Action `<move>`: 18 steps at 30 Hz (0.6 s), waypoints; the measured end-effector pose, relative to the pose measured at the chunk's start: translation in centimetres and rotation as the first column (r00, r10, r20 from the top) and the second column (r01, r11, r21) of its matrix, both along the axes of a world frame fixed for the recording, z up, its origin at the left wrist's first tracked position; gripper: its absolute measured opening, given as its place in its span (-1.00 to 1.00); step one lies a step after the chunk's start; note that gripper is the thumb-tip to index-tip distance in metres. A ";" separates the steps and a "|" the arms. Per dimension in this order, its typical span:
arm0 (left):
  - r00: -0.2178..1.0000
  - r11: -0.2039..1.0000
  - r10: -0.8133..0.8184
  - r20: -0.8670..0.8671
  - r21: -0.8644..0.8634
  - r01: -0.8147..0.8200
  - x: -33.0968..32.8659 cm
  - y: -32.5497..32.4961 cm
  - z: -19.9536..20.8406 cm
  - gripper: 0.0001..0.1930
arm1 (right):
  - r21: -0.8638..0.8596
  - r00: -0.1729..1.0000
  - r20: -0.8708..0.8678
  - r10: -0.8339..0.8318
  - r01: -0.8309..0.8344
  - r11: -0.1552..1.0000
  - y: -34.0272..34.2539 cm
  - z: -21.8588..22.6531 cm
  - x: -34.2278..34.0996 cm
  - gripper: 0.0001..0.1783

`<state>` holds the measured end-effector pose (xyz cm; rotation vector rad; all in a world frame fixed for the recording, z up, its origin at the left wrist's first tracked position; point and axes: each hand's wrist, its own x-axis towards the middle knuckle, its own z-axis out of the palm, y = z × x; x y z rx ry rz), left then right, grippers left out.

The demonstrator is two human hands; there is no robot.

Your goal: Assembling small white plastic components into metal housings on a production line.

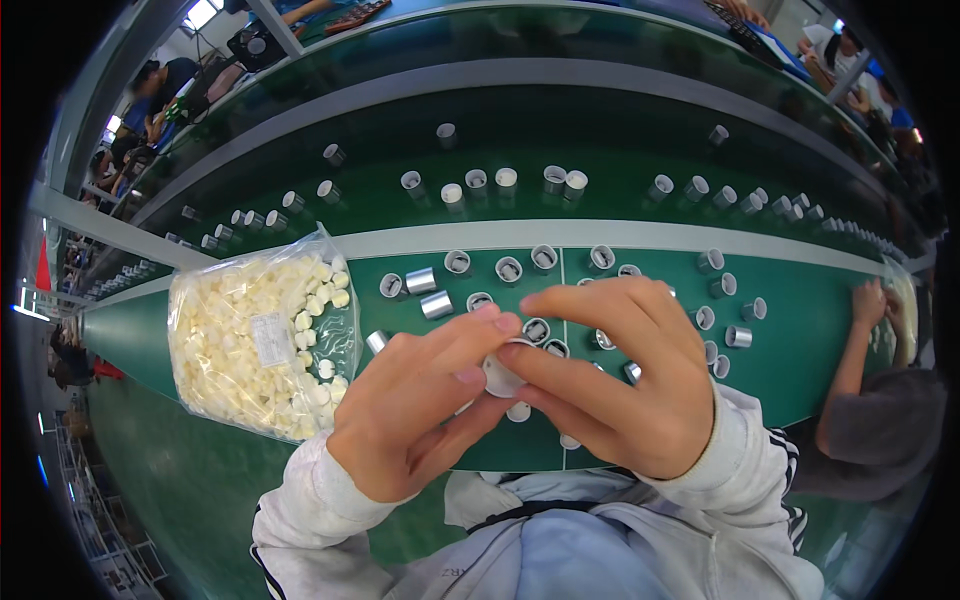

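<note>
Above the near part of the green table, my left hand and my right hand meet with closed fingers on a small piece with a round white top. The fingers hide its sides, so I cannot tell whether a metal cylinder is beneath the white top. Right behind the fingertips stands an open silver cylinder with something dark inside. Another white-topped piece sits just below my hands. Several more silver cylinders stand around, and a few lie on their sides.
To the left lies a clear plastic bag of small white caps, some spilling toward its mouth. Beyond a pale rail, a green belt carries spaced-out cylinders, some with white tops. A co-worker works at the right with a bag.
</note>
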<state>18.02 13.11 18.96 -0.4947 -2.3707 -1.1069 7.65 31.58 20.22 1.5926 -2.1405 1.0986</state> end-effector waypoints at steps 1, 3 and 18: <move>0.999 1.000 -0.025 0.027 -0.011 0.026 -0.1 -0.2 0.4 -0.33 | -0.007 1.000 0.002 0.009 -0.009 1.000 -0.2 -0.1 -0.2 -0.61; 0.997 0.999 -0.043 0.058 -0.026 0.045 -0.6 -0.6 0.4 -0.37 | 0.018 1.000 -0.007 0.003 -0.002 1.000 -0.5 -0.8 -0.7 -0.60; 0.806 0.737 0.589 0.059 -0.448 -0.506 -13.9 -24.9 -17.9 -0.64 | 0.247 0.885 0.264 -0.383 0.322 0.914 8.0 -2.3 -1.4 -0.77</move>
